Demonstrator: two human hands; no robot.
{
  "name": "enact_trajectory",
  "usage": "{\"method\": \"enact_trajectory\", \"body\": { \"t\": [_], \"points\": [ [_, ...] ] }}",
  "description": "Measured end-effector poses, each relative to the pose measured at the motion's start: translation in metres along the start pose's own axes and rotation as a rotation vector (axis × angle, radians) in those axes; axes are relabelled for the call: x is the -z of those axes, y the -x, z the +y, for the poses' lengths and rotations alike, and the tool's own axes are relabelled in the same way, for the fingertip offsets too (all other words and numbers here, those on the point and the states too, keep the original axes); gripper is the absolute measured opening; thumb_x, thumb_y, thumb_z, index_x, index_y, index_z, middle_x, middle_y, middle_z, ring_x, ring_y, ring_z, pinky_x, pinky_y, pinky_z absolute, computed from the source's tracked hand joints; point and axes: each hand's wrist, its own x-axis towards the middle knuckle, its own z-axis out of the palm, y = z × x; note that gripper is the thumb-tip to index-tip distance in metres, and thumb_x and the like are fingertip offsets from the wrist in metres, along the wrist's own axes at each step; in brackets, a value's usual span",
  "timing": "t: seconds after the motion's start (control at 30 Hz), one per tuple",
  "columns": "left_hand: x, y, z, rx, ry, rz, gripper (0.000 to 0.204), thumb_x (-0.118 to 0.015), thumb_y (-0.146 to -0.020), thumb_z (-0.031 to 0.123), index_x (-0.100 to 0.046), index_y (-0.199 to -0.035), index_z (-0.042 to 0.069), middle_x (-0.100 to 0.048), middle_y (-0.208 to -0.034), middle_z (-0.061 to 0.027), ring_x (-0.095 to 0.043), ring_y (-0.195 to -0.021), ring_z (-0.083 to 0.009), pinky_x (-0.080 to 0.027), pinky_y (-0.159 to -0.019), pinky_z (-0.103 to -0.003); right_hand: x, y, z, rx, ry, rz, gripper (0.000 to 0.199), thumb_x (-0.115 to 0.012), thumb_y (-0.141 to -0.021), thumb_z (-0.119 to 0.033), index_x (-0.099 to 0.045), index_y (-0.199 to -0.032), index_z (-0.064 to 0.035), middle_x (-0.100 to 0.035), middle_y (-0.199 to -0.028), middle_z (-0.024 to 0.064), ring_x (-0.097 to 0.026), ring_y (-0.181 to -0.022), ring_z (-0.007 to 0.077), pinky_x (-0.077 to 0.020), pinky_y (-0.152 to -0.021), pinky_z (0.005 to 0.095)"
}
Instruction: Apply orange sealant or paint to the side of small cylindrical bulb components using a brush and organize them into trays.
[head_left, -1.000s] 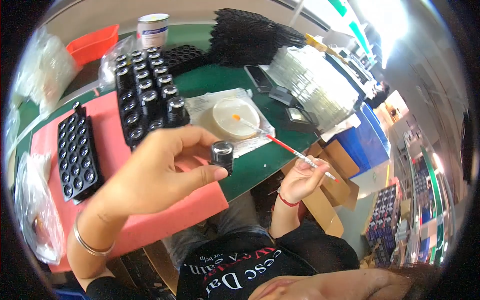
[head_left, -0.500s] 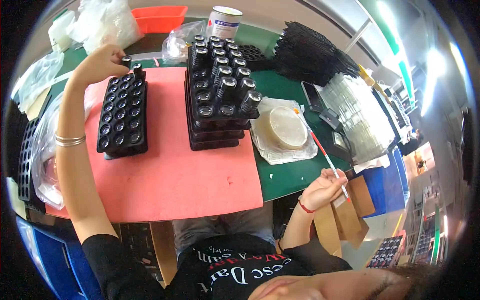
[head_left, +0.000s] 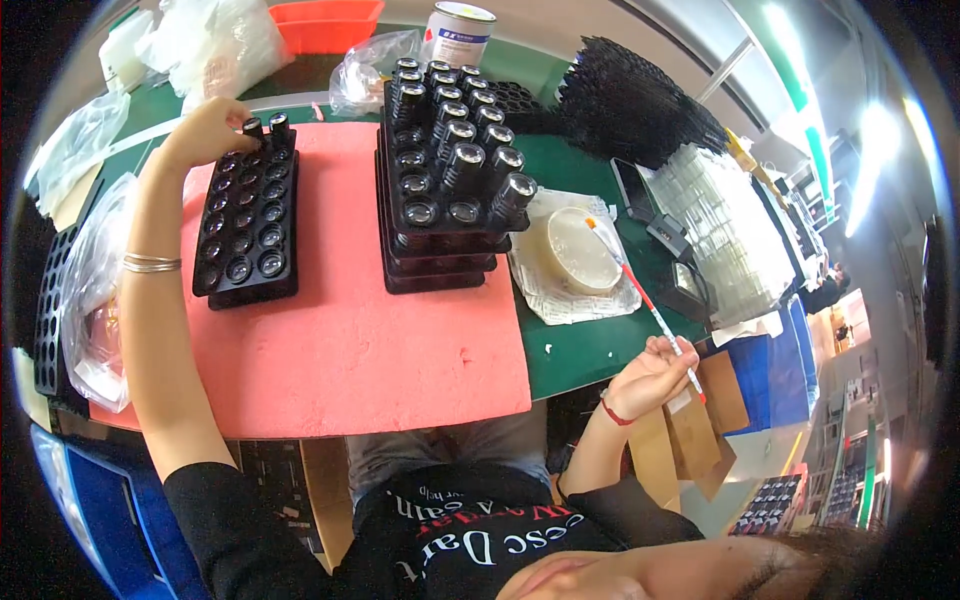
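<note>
At the far end of the left black tray (head_left: 253,292), the fingers of my left hand (head_left: 213,130) are closed around a small black lens barrel (head_left: 254,128). Its base and my fingertips are partly hidden. Another black barrel with a clear lens top (head_left: 279,123) stands upright right beside it. Round glassy pieces fill the tray's other visible pockets. My right hand (head_left: 652,378) pinches a thin paintbrush (head_left: 650,305) near its lower end, off the table's front right edge. The brush's orange tip points up beside a round pale dish (head_left: 580,252).
A pink foam mat (head_left: 340,370) lies under the trays. Stacked black trays (head_left: 435,275) at centre carry several upright lens barrels. Behind are a white can (head_left: 458,35), a red bin (head_left: 325,25) and plastic bags (head_left: 215,50). Black trays (head_left: 630,100) and clear trays (head_left: 720,235) are piled at right.
My left hand has lowered the lens barrel to the tray, beside the standing one. The right hand with the paintbrush stays nearly still. The whole view has shifted slightly.
</note>
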Motion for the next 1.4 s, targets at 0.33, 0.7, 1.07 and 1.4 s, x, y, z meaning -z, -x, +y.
{"method": "enact_trajectory", "body": {
  "t": [0.33,0.7,1.07,1.4],
  "points": [
    [0.015,0.024,0.131,-0.176,0.120,0.283,0.030,-0.063,-0.073,0.021,-0.057,-0.094,0.001,-0.058,-0.093,-0.0168,-0.056,-0.090,-0.0244,-0.043,-0.079,-0.033,-0.003,0.002,-0.002,0.070,0.012,-0.031,0.027,-0.039,-0.091,-0.028,-0.049,-0.081,-0.0044,-0.048,-0.070,0.0047,-0.046,-0.062,0.0129,-0.0383,-0.059,0.0250],
    [-0.031,0.023,0.170,-0.237,0.042,0.552,0.028,-0.066,-0.069,0.021,-0.057,-0.087,0.002,-0.061,-0.085,-0.0112,-0.056,-0.082,-0.0279,-0.043,-0.073,-0.035,-0.009,0.004,-0.006,0.037,-0.047,-0.045,0.028,-0.041,-0.091,-0.027,-0.050,-0.083,-0.0022,-0.050,-0.068,0.0054,-0.048,-0.060,0.0132,-0.0394,-0.056,0.0244],
    [0.007,0.101,0.245,-0.402,0.572,0.352,0.026,-0.060,-0.068,0.001,-0.054,-0.093,0.005,-0.057,-0.080,-0.0001,-0.053,-0.073,-0.0069,-0.038,-0.059,-0.019,-0.004,0.001,-0.010,0.199,0.157,-0.193,0.027,-0.038,-0.092,-0.025,-0.046,-0.077,-0.0040,-0.045,-0.069,0.0046,-0.041,-0.061,0.0105,-0.0341,-0.057,0.0237],
    [-0.002,0.118,0.261,-0.239,1.049,-0.312,0.027,-0.066,-0.067,0.003,-0.053,-0.091,0.000,-0.055,-0.075,-0.0001,-0.052,-0.067,-0.0049,-0.044,-0.060,-0.018,0.001,-0.008,-0.015,0.533,0.267,-0.159,0.029,-0.041,-0.091,-0.028,-0.050,-0.079,-0.0029,-0.046,-0.069,0.0062,-0.043,-0.063,0.0125,-0.0329,-0.057,0.0238]
  ]
}}
